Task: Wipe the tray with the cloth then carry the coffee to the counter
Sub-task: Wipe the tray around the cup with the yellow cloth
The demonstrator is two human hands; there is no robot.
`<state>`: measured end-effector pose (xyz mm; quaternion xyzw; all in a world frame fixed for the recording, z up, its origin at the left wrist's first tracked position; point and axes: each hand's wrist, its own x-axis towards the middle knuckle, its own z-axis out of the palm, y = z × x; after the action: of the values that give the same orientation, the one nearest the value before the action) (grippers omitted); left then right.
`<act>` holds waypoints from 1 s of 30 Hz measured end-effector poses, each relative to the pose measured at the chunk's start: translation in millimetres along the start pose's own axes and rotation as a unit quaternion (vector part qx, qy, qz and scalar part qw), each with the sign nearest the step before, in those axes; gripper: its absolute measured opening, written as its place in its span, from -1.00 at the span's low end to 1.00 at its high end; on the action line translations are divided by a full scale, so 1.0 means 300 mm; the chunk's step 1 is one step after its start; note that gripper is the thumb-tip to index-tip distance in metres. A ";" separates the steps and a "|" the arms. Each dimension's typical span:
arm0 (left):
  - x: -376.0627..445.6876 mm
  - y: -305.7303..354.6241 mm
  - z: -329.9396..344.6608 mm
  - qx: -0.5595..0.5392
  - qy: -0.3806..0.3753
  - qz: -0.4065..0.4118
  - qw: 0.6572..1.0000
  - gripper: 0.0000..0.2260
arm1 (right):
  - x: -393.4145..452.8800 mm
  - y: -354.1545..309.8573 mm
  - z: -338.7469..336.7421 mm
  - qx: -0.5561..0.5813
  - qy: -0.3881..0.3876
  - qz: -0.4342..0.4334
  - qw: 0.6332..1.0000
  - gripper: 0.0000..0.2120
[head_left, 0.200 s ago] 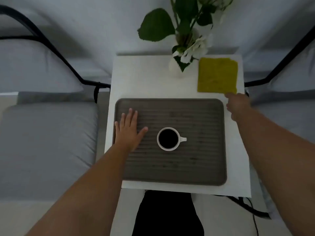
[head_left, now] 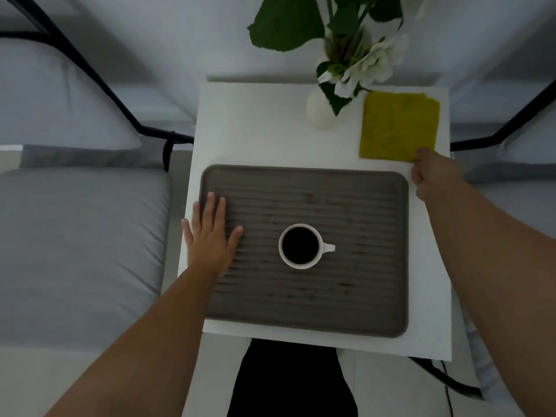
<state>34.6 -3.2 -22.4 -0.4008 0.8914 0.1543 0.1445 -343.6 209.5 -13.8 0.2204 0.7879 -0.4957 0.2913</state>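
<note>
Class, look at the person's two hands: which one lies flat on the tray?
The left hand, fingers spread, palm down on the tray left of the coffee cup. The right hand reaches the yellow cloth instead.

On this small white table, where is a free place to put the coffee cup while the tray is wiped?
The bare patch lies behind the tray, left of the vase, on the white table. The back right corner is crowded by the vase and the yellow cloth, where the right hand reaches. Only narrow strips remain beside the tray.

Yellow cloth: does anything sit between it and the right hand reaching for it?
Nothing visible. The right hand is already at the near right corner of the yellow cloth; the vase stands off to the cloth's left, clear of the reach.
</note>
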 end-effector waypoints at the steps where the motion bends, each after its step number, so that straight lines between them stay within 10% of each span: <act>1: 0.001 -0.019 0.002 -0.007 0.008 -0.016 1.000 -0.36 | 0.028 0.006 0.012 0.017 -0.002 0.007 1.000 -0.79; 5: 0.007 -0.061 0.018 -0.012 0.000 0.000 1.000 -0.42 | 0.059 -0.013 0.056 -0.014 0.051 0.024 0.998 -0.79; 8: 0.001 -0.070 0.032 -0.009 0.004 0.012 1.000 -0.44 | 0.037 -0.031 0.077 -0.066 -0.061 0.003 0.996 -0.02; 13: 0.000 -0.069 0.028 -0.011 -0.009 0.012 1.000 -0.38 | -0.023 -0.072 0.093 0.146 0.126 -0.132 0.972 -0.85; 17: -0.002 -0.064 -0.015 0.026 -0.072 0.028 0.997 -0.07 | 0.014 -0.042 -0.050 0.271 0.046 -0.210 0.938 -0.60; 22: -0.020 -0.065 -0.046 0.073 -0.147 0.062 0.984 0.28 | -0.333 -0.008 -0.067 0.067 0.072 -0.357 0.929 -0.77; 30: -0.050 -0.046 0.008 0.069 -0.049 0.050 0.995 -0.32 | -0.406 0.161 0.179 -0.313 -0.269 -0.405 0.816 -0.48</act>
<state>54.9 -0.9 -21.0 -0.3364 0.9108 0.1195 0.2074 -210.9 173.5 19.0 -0.3635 0.8092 -0.3346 0.3179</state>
